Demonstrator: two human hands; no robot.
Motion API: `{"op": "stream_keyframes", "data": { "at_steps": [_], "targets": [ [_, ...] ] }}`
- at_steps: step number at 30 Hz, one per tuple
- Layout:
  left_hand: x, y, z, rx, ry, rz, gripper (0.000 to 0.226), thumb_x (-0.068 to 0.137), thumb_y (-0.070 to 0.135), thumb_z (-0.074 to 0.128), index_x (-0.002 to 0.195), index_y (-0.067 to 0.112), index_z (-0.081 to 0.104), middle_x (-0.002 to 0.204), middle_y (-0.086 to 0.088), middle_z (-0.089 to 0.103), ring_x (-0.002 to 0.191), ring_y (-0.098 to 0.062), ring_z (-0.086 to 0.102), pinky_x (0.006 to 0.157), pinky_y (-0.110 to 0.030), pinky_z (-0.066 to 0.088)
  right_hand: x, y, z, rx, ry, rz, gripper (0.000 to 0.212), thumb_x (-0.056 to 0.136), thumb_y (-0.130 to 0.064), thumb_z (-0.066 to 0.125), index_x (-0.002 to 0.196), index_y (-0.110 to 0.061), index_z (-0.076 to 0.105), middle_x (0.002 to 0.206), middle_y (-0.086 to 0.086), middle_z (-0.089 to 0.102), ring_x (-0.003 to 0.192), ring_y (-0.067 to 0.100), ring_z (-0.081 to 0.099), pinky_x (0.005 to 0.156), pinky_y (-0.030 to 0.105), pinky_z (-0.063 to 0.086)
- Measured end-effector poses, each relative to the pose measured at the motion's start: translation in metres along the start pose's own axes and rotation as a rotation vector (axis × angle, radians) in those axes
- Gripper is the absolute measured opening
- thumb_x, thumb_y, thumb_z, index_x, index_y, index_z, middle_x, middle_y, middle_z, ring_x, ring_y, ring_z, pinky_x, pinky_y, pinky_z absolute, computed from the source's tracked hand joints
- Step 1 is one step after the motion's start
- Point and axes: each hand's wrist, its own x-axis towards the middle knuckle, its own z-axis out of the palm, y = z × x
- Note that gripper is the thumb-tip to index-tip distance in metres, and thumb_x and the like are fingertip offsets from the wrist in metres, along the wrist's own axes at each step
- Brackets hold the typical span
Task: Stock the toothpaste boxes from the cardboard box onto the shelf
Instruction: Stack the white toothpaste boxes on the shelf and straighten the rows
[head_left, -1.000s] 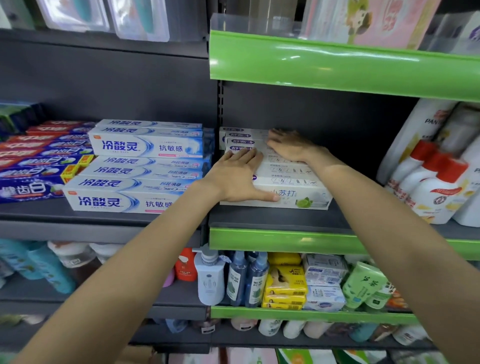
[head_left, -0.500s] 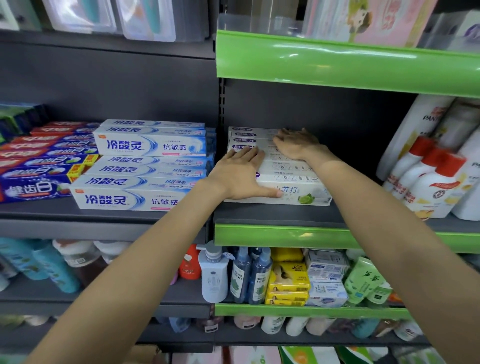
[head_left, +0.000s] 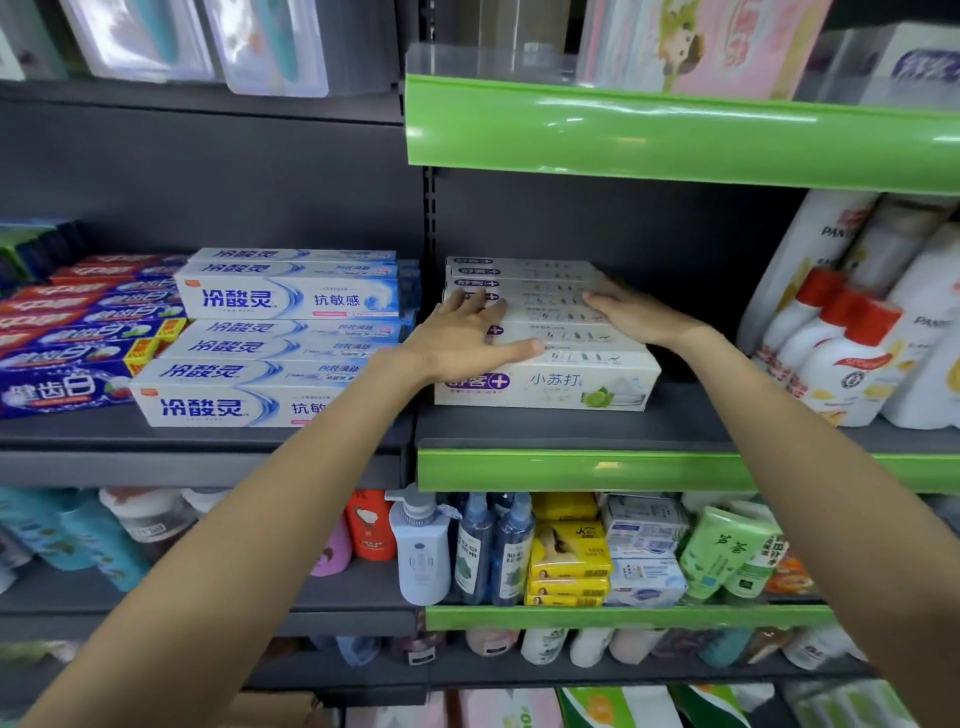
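Both hands lie flat, fingers straight and spread, on top of the row of white toothpaste boxes (head_left: 545, 358): the left hand (head_left: 467, 338) presses near the left ends, its thumb stretched along the top edge of the front box, and the right hand (head_left: 631, 314) rests further back and to the right, palm down. Neither hand pinches or wraps anything; this looks like squaring the rows up rather than carrying. The boxes sit on the dark shelf (head_left: 571, 431) with the green front strip, stepped back toward the rear wall, the front one showing its lime picture. Whether the rear boxes sit flush against one another is hard to tell, since the hands and blur hide the seams. The cardboard box itself is not clearly in view. To the left, just across the upright, stand the blue-and-white toothpaste stacks (head_left: 280, 338); well to the right stand white shampoo bottles with red caps (head_left: 831, 353). The risk from here, as I judge it, is uneven pressure: a push from one hand alone could skew the row, riding one box over its neighbour or nudging the front box toward the shelf lip.
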Motion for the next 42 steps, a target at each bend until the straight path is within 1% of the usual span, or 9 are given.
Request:
{"op": "stream_keyframes", "data": {
  "at_steps": [4,10,14,17,19,24,28,33,42],
  "targets": [
    [0.004,0.001,0.004,0.055,0.021,-0.007,0.084,0.084,0.074,0.031,0.15,0.027,0.011,0.159,-0.001,0.0,0.146,-0.022,-0.008,0.116,-0.039,0.0,-0.002,-0.005,0.002,0.135,-0.006,-0.03,0.045,0.098,-0.033,0.042,0.141,-0.024,0.036,0.125,-0.008,0.047,0.116,0.011,0.044,0.093,0.023,0.032],
    [0.007,-0.003,0.007,0.075,0.03,-0.015,0.084,0.083,0.075,0.028,0.151,0.028,0.01,0.159,-0.001,0.001,0.146,-0.022,-0.006,0.117,-0.039,0.001,0.002,-0.005,0.006,0.127,-0.003,-0.034,0.044,0.095,-0.035,0.042,0.137,-0.022,0.041,0.137,-0.002,0.047,0.12,0.017,0.047,0.096,0.031,0.037],
    [0.006,-0.003,0.007,0.045,0.026,-0.013,0.085,0.082,0.076,0.028,0.15,0.029,0.01,0.159,0.0,0.0,0.146,-0.021,-0.008,0.116,-0.039,-0.001,0.003,-0.007,0.003,-0.027,0.006,-0.046,0.059,0.097,-0.035,0.037,0.15,-0.016,0.018,0.158,-0.001,0.012,0.144,0.02,0.015,0.112,0.031,0.018],
    [0.015,-0.01,0.003,-0.229,0.158,-0.101,0.084,0.085,0.071,0.032,0.151,0.024,0.012,0.158,-0.001,-0.003,0.145,-0.02,-0.011,0.116,-0.041,-0.002,0.007,-0.012,0.003,-0.093,-0.017,-0.042,0.065,0.098,-0.036,0.034,0.151,-0.017,0.003,0.159,0.001,-0.008,0.146,0.015,-0.006,0.117,0.032,0.002],
    [0.029,-0.016,-0.002,-0.277,0.215,-0.173,0.081,0.089,0.065,0.033,0.151,0.017,0.01,0.159,-0.006,0.0,0.146,-0.021,-0.006,0.116,-0.039,0.003,0.008,-0.014,0.005,-0.094,-0.039,-0.042,0.066,0.098,-0.038,0.034,0.151,-0.016,0.003,0.158,0.001,-0.01,0.145,0.015,-0.008,0.117,0.033,-0.001],
    [0.05,-0.015,-0.006,-0.075,0.005,-0.22,0.094,0.086,0.071,0.03,0.15,0.008,0.002,0.157,-0.015,-0.01,0.145,-0.028,-0.007,0.117,-0.039,0.002,0.009,-0.013,0.009,-0.144,-0.03,-0.017,0.066,0.098,-0.048,0.03,0.151,-0.02,0.004,0.158,-0.001,-0.012,0.145,0.017,-0.009,0.116,0.034,-0.001],
    [0.054,-0.017,-0.004,-0.043,-0.016,-0.19,0.097,0.085,0.074,0.03,0.15,0.008,0.001,0.157,-0.013,-0.01,0.144,-0.025,-0.013,0.117,-0.041,0.0,0.005,-0.02,0.007,-0.197,-0.038,-0.051,0.061,0.101,-0.041,0.027,0.151,-0.013,0.006,0.159,0.003,-0.007,0.145,0.017,-0.01,0.116,0.031,0.0],
    [0.065,-0.021,-0.008,-0.035,0.035,-0.192,0.097,0.082,0.074,0.037,0.151,0.012,0.008,0.158,-0.012,0.006,0.145,-0.028,0.006,0.118,-0.039,0.011,0.006,-0.02,0.007,-0.213,-0.04,-0.069,0.061,0.101,-0.041,0.025,0.15,-0.011,0.005,0.159,0.004,-0.005,0.145,0.016,-0.009,0.115,0.029,-0.001],
    [0.071,-0.024,-0.006,-0.083,0.023,-0.159,0.09,0.087,0.068,0.035,0.151,0.016,0.0,0.158,-0.008,-0.006,0.146,-0.023,-0.005,0.119,-0.037,0.005,0.014,-0.013,0.011,-0.231,-0.021,-0.075,0.062,0.1,-0.045,0.024,0.151,-0.013,0.006,0.159,0.001,-0.004,0.145,0.014,-0.007,0.116,0.032,0.001]
  ]
}}
